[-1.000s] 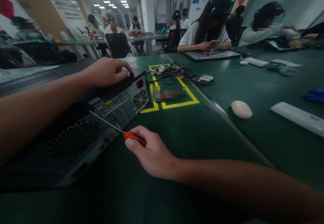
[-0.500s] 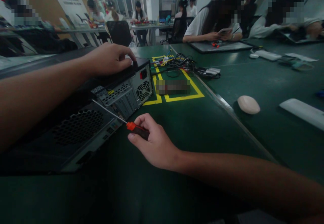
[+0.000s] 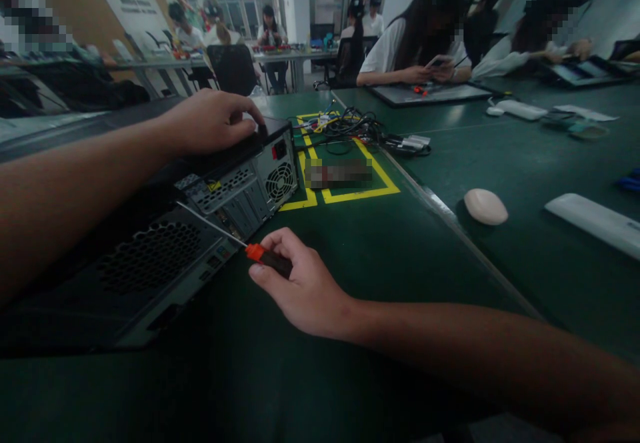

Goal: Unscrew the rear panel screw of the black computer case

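A black desktop computer case (image 3: 150, 256) lies on the green table at the left, its rear panel with fan grille (image 3: 280, 179), slot covers and ports turned toward the right. My left hand (image 3: 213, 119) rests on its upper side near the back edge, index finger stretched out and thumb apart from it. In my right hand (image 3: 310, 289) is a screwdriver (image 3: 270, 261) with a red and dark handle, fingers wrapped round it. Its long thin shaft slants up to the left across the rear panel. The tip meets the case near the panel's edge; exact contact is too dim to tell.
Behind the case lies a heap of cables (image 3: 357, 126) by yellow tape marks (image 3: 360, 196). A pale rounded object (image 3: 485, 206) and a long white object (image 3: 590, 219) lie at the right. Across the table a person holds a phone (image 3: 440, 61) over a dark flat panel (image 3: 425, 94).
The whole view has shifted slightly. Both hands and the screwdriver keep almost the same place against the case. At the far right, a person's hand has lifted from the table.
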The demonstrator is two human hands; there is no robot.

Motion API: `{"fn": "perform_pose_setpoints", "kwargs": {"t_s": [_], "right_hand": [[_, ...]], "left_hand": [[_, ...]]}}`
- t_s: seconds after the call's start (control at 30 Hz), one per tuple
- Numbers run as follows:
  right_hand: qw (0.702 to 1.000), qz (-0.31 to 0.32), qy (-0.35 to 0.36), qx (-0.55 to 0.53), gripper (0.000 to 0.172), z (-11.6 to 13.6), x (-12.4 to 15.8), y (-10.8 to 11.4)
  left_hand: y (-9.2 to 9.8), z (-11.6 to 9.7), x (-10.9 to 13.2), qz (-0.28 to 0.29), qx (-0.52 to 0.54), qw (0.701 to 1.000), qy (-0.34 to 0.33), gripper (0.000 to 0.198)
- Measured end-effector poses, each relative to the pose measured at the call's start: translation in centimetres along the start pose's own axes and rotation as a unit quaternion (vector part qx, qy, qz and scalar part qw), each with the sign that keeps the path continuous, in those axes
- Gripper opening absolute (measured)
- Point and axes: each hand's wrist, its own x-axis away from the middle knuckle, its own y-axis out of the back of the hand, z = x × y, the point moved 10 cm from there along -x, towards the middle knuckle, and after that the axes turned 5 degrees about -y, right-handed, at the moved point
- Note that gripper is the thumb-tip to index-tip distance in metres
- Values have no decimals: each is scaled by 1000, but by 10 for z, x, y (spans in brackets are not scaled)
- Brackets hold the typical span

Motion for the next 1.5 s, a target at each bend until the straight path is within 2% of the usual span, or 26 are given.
{"fn": "perform_pose_setpoints", "kwargs": {"t_s": [0.2,0.6,0.8,0.97,1.07,1.2,1.5], "right_hand": [[1000,-2,6,-6,16,-3,-1,0],[1000,-10,-5,-11,13,-3,-1,1],[1000,-21,-6,7,7,2,1,3],[1000,-12,-19,15,15,2,2,2],[999,-20,-5,25,10,5,2,4],[999,-24,-8,22,23,5,2,6],[999,-19,-2,26,16,6,1,6]], "left_hand": [[1,2,1,-4,4,1000,17,52],[0,3,-1,-15,-1,1000,-12,49],[-1,2,-1,4,3,1000,-2,49],[-1,0,0,8,-2,1000,16,52],[-1,0,0,9,3,1000,12,53],[-2,2,-1,8,1,1000,11,53],[-1,0,0,4,-2,1000,4,51]]}}
